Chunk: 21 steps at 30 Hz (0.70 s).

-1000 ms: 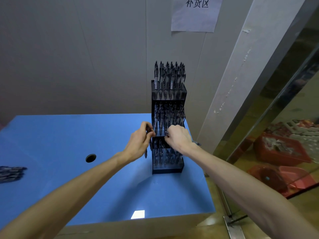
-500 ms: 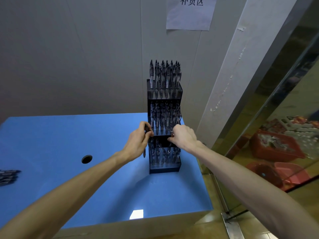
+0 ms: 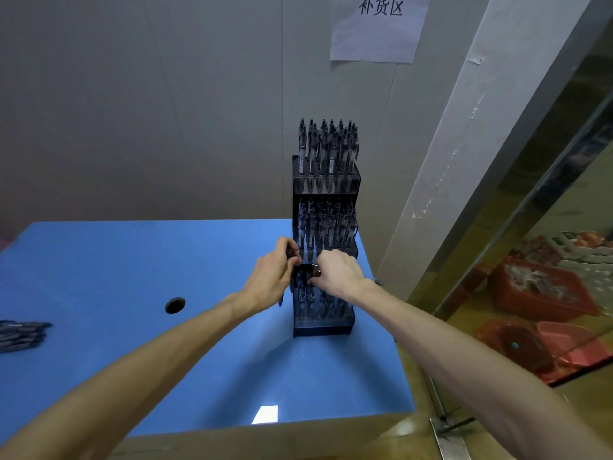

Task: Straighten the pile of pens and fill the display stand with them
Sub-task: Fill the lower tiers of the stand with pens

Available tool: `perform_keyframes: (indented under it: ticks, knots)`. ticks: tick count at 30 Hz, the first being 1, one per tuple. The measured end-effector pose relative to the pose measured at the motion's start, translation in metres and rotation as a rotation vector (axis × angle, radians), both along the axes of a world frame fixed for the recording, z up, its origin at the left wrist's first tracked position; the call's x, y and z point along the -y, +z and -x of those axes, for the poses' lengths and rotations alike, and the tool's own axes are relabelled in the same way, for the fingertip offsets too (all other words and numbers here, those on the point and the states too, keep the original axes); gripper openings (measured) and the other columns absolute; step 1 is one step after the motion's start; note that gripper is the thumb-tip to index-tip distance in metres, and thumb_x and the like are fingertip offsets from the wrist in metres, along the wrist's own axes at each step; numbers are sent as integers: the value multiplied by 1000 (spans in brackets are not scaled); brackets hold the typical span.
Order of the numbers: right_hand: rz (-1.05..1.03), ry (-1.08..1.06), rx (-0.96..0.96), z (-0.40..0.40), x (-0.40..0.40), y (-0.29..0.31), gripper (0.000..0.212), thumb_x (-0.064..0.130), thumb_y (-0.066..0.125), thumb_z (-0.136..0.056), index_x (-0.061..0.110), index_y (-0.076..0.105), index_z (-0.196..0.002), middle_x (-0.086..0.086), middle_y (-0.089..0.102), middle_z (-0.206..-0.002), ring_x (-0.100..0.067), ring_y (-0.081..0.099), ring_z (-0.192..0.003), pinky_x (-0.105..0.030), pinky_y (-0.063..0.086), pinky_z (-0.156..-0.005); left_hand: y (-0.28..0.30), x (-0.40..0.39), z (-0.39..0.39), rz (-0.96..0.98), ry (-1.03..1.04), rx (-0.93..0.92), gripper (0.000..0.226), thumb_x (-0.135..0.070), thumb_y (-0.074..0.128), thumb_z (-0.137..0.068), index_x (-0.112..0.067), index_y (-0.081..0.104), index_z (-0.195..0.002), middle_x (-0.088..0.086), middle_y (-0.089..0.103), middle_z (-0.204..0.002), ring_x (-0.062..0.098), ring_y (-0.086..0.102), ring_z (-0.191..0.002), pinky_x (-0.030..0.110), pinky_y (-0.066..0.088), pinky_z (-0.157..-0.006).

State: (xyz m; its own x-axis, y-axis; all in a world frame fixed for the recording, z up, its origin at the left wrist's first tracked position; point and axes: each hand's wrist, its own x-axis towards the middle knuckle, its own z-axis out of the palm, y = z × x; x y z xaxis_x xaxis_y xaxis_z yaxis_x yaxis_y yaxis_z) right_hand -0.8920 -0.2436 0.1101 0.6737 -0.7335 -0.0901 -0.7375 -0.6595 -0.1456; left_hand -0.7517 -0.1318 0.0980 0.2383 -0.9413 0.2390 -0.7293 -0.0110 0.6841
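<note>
A black three-tier display stand [image 3: 323, 327] stands at the right side of the blue table [image 3: 199, 370], its top and middle tiers packed with dark pens. My left hand [image 3: 270, 277] grips a few dark pens just left of the lowest tier; one tip pokes out below the hand. My right hand [image 3: 338, 272] pinches a single pen at the top of the lowest tier, which holds several pens. A loose pile of pens [image 3: 21, 335] lies at the table's left edge.
A round hole [image 3: 174, 305] sits in the tabletop left of my left arm. The wall behind bears a paper sign [image 3: 378, 26]. Red trays [image 3: 544, 293] show behind glass on the right. The table's right edge is close to the stand.
Both hands stay at the lowest tier; my right hand has shifted slightly left and down at the tier's top. The view wobbles a little.
</note>
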Motion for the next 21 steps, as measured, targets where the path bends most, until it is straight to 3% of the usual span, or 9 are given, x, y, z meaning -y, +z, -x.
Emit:
perform_keyframes:
  ticks: [6,10,15,19,21]
  knots:
    - [51,64,-5,9,6,6,23,33,68,-90,15,65,-79,-4,62,-72,-30,64,-73,-34,46,-60,1,-2,5,-18,-24,8,8,-21,39,-110,-29,37,-111,-5,67,-106,27,70,-84,49,59,-69]
    - [-20,92,-56,4,5,6,26,34,71,-88,15,60,-75,-2,59,-72,-27,60,-71,-34,45,-62,2,-2,7,-23,-19,8,6,-22,40,-110,-27,38,-111,-5,67,-104,27,69,-84,48,59,-70]
    - [45,142,-40,1,3,1,23,33,70,-92,14,65,-79,-2,62,-73,-28,63,-75,-34,45,-63,3,-6,5,-25,4,2,6,-20,40,-110,-26,39,-110,-6,67,-103,23,67,-84,47,58,-69]
    - [27,143,66,7,3,-4,17,35,66,-93,22,76,-91,-1,72,-82,-25,67,-78,-37,55,-68,3,-10,3,-31,21,-9,4,-21,40,-110,-25,39,-110,-6,67,-105,24,67,-78,44,58,-62]
    - [4,86,174,14,6,-5,17,37,67,-91,23,76,-87,3,72,-80,-21,66,-76,-35,55,-67,5,-10,3,-30,22,-8,4,-21,40,-110,-24,38,-110,-6,67,-106,24,66,-75,42,57,-60]
